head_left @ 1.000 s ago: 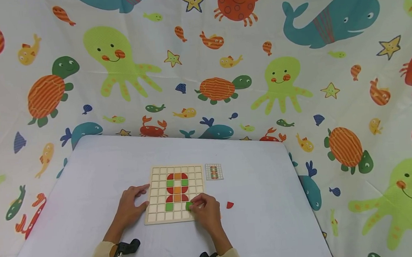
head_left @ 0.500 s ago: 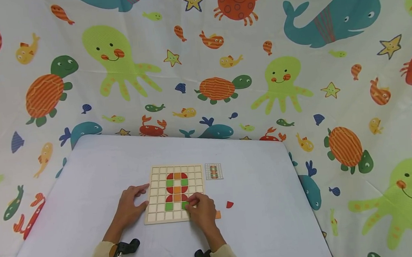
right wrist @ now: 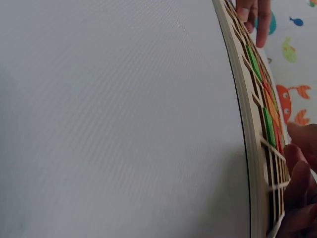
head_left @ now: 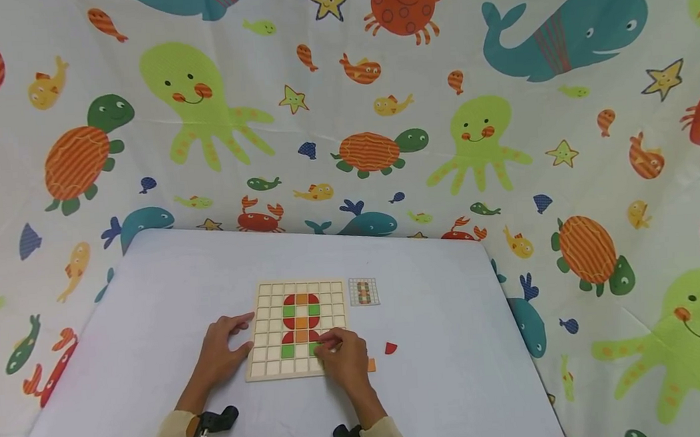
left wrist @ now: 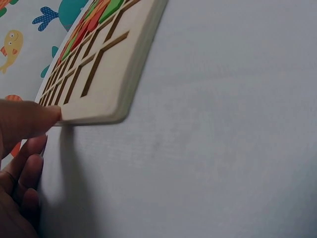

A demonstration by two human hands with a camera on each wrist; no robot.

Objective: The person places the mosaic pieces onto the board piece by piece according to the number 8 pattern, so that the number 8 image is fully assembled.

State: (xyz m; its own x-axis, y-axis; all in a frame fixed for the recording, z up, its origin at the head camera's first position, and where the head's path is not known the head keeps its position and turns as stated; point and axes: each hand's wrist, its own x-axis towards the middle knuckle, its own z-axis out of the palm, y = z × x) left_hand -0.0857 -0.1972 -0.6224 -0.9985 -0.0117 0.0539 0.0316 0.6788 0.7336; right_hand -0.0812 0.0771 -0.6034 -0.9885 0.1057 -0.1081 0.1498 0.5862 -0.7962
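Note:
A wooden grid board lies on the table, with red, orange and green tiles set in its cells. My left hand rests against the board's left edge; in the left wrist view its thumb touches the rim near a corner. Over the lower right part of the pattern, my right hand has its fingertips at a green tile, partly covering it. The right wrist view shows that green tile lying flat in its cell, fingers beside it. Another green tile sits to its left.
A small pattern card lies beside the board's upper right corner. To the right of the right hand is a red rounded piece. An orange square tile shows partly behind that hand. A printed cloth hangs beyond the table.
My right hand has moved slightly left, bringing the green tile from between its fingers down into a cell. The orange tile has come into view behind it. The left hand stays still.

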